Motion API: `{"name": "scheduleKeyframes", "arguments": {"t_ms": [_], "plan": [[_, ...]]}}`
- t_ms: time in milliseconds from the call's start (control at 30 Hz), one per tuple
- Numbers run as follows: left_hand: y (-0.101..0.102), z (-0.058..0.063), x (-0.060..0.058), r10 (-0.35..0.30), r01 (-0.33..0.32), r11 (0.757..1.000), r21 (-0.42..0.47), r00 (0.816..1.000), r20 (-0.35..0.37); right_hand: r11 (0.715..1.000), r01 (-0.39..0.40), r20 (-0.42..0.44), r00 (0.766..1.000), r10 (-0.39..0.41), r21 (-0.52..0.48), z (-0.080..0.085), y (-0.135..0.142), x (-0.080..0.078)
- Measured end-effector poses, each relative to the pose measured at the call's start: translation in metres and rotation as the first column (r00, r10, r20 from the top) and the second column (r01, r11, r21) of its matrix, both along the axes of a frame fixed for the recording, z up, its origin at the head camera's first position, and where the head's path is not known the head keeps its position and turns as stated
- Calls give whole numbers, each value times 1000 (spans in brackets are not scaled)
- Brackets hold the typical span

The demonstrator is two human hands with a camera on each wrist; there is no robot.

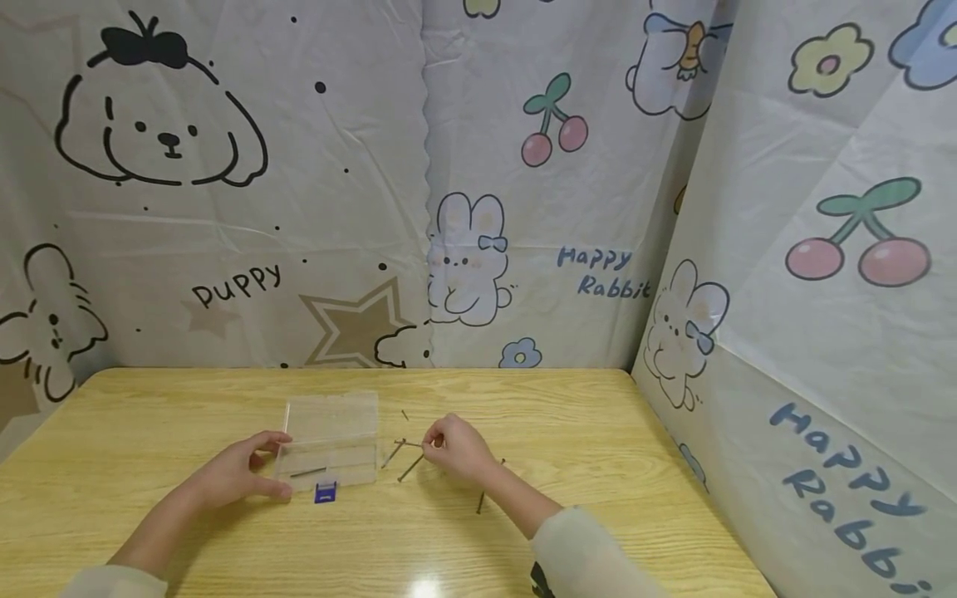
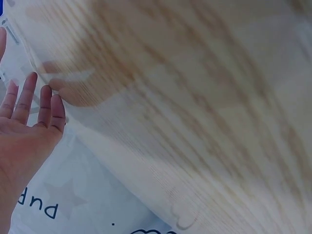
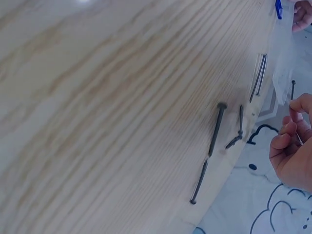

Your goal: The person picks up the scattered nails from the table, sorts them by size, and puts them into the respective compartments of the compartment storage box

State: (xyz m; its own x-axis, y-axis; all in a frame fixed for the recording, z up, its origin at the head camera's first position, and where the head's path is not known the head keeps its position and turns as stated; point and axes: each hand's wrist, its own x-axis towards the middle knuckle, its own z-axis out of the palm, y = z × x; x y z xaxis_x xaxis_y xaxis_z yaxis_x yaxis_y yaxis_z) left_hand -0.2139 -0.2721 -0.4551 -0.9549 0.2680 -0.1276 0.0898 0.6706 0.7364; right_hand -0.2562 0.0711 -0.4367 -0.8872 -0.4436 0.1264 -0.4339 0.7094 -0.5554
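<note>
A clear plastic box lies on the table with its lid raised at the back and a blue latch at its front. My left hand holds the box's left end, thumb at the front corner and fingers farther back. One nail rests inside the box. To the right of the box, my right hand pinches a nail between thumb and fingertips, its head pointing away from the fingers. More nails lie on the wood just below the right hand, among them a dark one.
The light wood table carries a few other nails: a short one beyond the right hand and a longer one by the right forearm. A printed cloth hangs behind the table and along its right side.
</note>
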Motion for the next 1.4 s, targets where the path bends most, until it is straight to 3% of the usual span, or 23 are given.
{"name": "scheduleKeyframes", "arguments": {"t_ms": [567, 1400], "plan": [[-1, 2, 2, -2, 2, 1000, 0, 1000, -2, 984, -111, -74, 990, 123, 141, 7, -42, 10], [-1, 1, 2, -13, 13, 1000, 4, 1000, -9, 956, -195, -138, 964, 228, 220, 3, -96, 24]]}}
